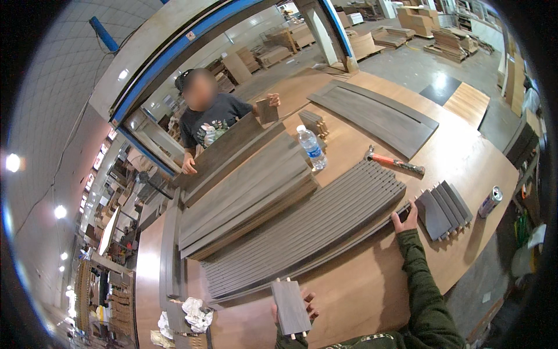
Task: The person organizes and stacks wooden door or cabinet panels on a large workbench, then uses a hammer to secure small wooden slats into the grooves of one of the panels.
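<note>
My left hand point(311, 306) is closed around a short grey board point(291, 308) with pale dowels sticking out of both ends, held up near the table's front edge. At the right, my right hand point(407, 218) grips the end of a long, narrow grey wooden rail point(354, 237). That rail lies along the near side of a row of similar long grooved rails point(302, 232). Just right of my right hand sits a stack of short grey boards point(444, 210) with dowels in their ends.
Across the wooden table point(360, 296), a co-worker point(215, 116) holds a wide grey board and a small one. Between us are stacked long boards point(250, 192), a water bottle point(311, 148), a hammer point(395, 162), a framed panel point(372, 116), a can point(490, 202) and crumpled paper point(197, 314).
</note>
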The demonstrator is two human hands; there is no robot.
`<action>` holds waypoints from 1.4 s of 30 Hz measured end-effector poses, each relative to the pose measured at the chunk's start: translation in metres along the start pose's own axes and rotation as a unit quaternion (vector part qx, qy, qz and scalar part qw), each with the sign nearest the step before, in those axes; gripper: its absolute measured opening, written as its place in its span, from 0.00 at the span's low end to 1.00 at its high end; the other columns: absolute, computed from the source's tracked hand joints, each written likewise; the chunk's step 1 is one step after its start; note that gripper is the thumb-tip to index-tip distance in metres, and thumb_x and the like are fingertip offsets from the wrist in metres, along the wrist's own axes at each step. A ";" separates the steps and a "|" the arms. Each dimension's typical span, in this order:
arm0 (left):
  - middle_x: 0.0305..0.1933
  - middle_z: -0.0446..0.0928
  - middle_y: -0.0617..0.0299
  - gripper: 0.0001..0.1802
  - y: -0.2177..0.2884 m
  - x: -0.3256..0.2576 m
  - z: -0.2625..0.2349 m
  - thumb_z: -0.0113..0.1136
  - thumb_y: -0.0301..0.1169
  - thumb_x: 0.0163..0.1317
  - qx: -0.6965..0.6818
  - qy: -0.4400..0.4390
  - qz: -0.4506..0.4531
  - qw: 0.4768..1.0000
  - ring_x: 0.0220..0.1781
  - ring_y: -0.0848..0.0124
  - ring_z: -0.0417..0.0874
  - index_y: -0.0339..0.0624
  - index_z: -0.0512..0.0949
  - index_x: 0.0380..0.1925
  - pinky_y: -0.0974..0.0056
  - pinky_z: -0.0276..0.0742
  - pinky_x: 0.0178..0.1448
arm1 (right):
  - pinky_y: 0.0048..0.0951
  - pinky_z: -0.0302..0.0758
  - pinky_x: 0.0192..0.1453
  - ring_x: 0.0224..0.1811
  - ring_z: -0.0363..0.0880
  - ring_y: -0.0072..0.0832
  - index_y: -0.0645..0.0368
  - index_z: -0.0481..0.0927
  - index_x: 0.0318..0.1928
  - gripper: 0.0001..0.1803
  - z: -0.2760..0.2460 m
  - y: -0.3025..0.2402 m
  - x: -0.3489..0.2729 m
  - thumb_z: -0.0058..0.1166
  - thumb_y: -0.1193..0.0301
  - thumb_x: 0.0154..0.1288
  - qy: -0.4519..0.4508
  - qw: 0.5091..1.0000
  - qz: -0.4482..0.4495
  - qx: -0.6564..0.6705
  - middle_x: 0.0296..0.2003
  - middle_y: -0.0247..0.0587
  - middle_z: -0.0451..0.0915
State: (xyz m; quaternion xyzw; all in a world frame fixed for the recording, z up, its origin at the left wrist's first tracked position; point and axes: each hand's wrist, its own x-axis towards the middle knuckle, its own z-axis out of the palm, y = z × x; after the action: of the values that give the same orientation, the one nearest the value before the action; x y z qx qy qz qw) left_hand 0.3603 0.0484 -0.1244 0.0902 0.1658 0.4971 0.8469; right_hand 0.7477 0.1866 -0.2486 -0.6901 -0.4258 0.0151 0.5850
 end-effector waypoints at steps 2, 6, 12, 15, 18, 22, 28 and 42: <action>0.60 0.58 0.35 0.48 0.007 0.003 -0.003 0.52 0.62 0.48 -0.034 -0.031 -0.007 0.999 0.48 0.49 0.74 0.45 0.52 0.63 0.42 0.70 0.48 | 0.40 0.61 0.58 0.53 0.63 0.48 0.67 0.59 0.55 0.38 -0.011 -0.014 -0.007 0.61 0.59 0.48 -0.025 1.000 0.003 -0.008 0.49 0.57 0.64; 0.60 0.58 0.38 0.47 0.008 0.010 0.025 0.55 0.56 0.49 0.070 -0.050 0.021 0.996 0.47 0.52 0.75 0.44 0.50 0.63 0.47 0.74 0.47 | 0.41 0.63 0.55 0.49 0.65 0.47 0.66 0.63 0.52 0.39 -0.025 -0.019 -0.022 0.64 0.56 0.43 -0.034 0.999 -0.016 -0.020 0.45 0.53 0.66; 0.59 0.62 0.52 0.46 0.008 0.048 0.038 0.63 0.37 0.38 0.248 0.012 0.014 0.969 0.48 0.63 0.73 0.40 0.54 0.61 0.64 0.77 0.45 | 0.40 0.65 0.49 0.45 0.67 0.45 0.61 0.67 0.45 0.35 -0.071 -0.017 -0.049 0.67 0.56 0.38 -0.068 0.993 -0.026 -0.094 0.40 0.51 0.68; 0.60 0.62 0.54 0.46 0.009 0.051 0.060 0.60 0.34 0.36 0.421 0.025 0.099 0.901 0.46 0.68 0.72 0.40 0.55 0.61 0.67 0.75 0.45 | 0.40 0.65 0.48 0.43 0.67 0.44 0.61 0.68 0.42 0.33 -0.084 -0.031 -0.062 0.67 0.56 0.39 -0.116 0.989 -0.005 -0.091 0.39 0.50 0.68; 0.60 0.62 0.54 0.47 0.007 0.058 0.053 0.59 0.33 0.35 0.473 0.048 0.128 0.871 0.48 0.68 0.71 0.41 0.55 0.61 0.66 0.75 0.47 | 0.38 0.66 0.48 0.44 0.67 0.44 0.61 0.68 0.41 0.33 -0.096 -0.036 -0.071 0.68 0.54 0.38 -0.145 0.986 0.022 -0.084 0.38 0.49 0.68; 0.60 0.61 0.48 0.46 -0.016 0.080 0.087 0.59 0.42 0.41 0.176 0.010 0.021 0.984 0.59 0.56 0.67 0.37 0.54 0.61 0.56 0.71 0.56 | 0.37 0.67 0.50 0.45 0.70 0.42 0.59 0.70 0.44 0.35 -0.110 -0.027 -0.069 0.67 0.53 0.38 -0.179 0.981 -0.040 -0.059 0.40 0.49 0.71; 0.51 0.69 0.51 0.29 -0.054 0.118 0.067 0.51 0.33 0.53 0.352 -0.020 -0.057 0.934 0.52 0.56 0.73 0.33 0.60 0.55 0.54 0.70 0.56 | 0.33 0.70 0.44 0.38 0.71 0.34 0.52 0.75 0.46 0.21 -0.122 -0.023 -0.069 0.60 0.60 0.51 -0.273 0.959 0.041 0.069 0.35 0.40 0.72; 0.37 0.79 0.58 0.12 -0.135 0.187 0.076 0.59 0.26 0.55 0.669 -0.172 0.085 0.718 0.38 0.72 0.77 0.34 0.75 0.39 0.67 0.72 0.43 | 0.37 0.69 0.51 0.46 0.70 0.43 0.60 0.73 0.44 0.20 -0.135 -0.034 -0.067 0.58 0.64 0.51 -0.277 0.956 0.071 0.059 0.42 0.48 0.70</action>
State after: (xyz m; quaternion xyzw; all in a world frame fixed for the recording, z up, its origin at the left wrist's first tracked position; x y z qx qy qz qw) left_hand 0.5822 0.1460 -0.1319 0.7312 0.2986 0.3026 0.5334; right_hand 0.7557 0.0373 -0.2102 -0.6514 -0.5194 0.2726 0.4812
